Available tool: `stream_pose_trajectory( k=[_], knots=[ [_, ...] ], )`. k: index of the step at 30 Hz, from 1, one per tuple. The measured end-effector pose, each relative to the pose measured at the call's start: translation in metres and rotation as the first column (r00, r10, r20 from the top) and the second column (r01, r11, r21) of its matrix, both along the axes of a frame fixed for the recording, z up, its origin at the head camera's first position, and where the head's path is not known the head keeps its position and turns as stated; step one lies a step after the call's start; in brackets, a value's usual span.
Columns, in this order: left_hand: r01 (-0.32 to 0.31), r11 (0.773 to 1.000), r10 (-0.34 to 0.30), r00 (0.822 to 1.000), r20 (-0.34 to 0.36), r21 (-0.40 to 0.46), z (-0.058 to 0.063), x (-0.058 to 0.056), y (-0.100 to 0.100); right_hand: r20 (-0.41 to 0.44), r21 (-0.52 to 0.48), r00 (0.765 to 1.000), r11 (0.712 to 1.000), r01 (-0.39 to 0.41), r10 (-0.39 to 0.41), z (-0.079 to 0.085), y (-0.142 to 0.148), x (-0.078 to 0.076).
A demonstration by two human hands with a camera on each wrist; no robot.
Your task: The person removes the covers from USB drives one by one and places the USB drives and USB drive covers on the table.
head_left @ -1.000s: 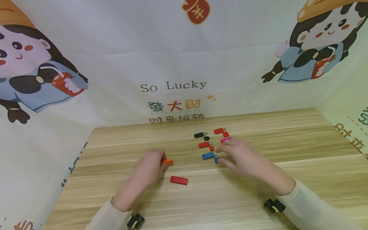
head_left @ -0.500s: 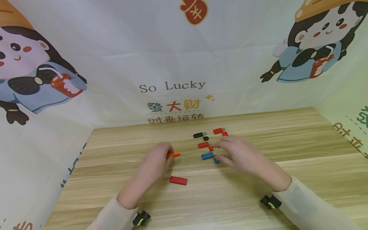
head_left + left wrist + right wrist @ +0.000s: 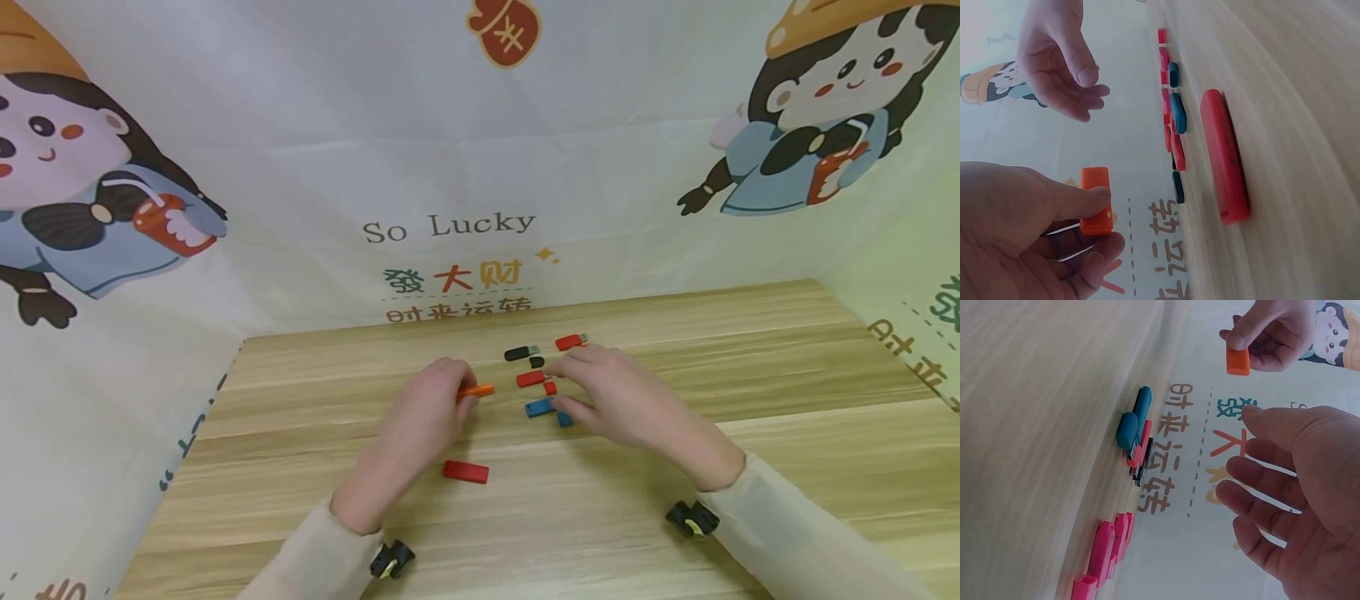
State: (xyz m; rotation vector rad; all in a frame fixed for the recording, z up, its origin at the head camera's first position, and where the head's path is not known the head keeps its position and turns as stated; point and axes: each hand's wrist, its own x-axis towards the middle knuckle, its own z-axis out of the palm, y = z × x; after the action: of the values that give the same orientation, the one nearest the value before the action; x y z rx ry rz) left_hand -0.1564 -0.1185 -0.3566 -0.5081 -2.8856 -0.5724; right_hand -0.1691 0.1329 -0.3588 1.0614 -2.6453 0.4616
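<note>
My left hand point(image 3: 429, 404) pinches an orange USB stick point(image 3: 480, 390) between thumb and fingers, held up off the table in both wrist views. Its metal plug does not show. Fingers spread and holding nothing, my right hand point(image 3: 622, 400) hovers over the group of uncapped sticks. Beside its fingertips lie a blue USB stick point(image 3: 538, 407) with its blue cap point(image 3: 565, 420) and a red USB stick point(image 3: 531, 379) with a small red cap point(image 3: 551, 388). In the head view this hand hides a pink USB stick point(image 3: 1102, 547) and a pink cap point(image 3: 1085, 587).
Farther back lie a black USB stick point(image 3: 517, 353) with its black cap point(image 3: 536, 362) and another red stick point(image 3: 570, 342). A longer dark red stick point(image 3: 466, 472) rests nearer the front of the wooden table point(image 3: 300, 467). A printed cloth point(image 3: 315, 183) stands behind.
My left hand has carried the orange USB stick to the right and farther back. The right hand has drifted left, covering the pink stick in the head view.
</note>
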Motion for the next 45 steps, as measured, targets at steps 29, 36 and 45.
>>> stream_pose_trajectory(
  k=[29, 36, 45],
  knots=[
    [0.084, 0.995, -0.079, 0.993, -0.086, 0.055, 0.001, -0.012, 0.041, -0.095, -0.044, 0.995, 0.998, -0.033, 0.029, -0.004, -0.021, -0.015],
    [0.093, 0.994, -0.088, 0.992, -0.088, 0.057, 0.002, -0.015, 0.047, -0.096, -0.074, 0.995, 0.997, -0.036, 0.029, -0.004, -0.023, -0.018],
    [0.098, 0.993, -0.092, 0.991, -0.092, 0.072, 0.004, -0.016, 0.053, -0.133, -0.098, 0.991, 0.994, -0.043, 0.03, -0.006, -0.022, -0.02]
  ],
)
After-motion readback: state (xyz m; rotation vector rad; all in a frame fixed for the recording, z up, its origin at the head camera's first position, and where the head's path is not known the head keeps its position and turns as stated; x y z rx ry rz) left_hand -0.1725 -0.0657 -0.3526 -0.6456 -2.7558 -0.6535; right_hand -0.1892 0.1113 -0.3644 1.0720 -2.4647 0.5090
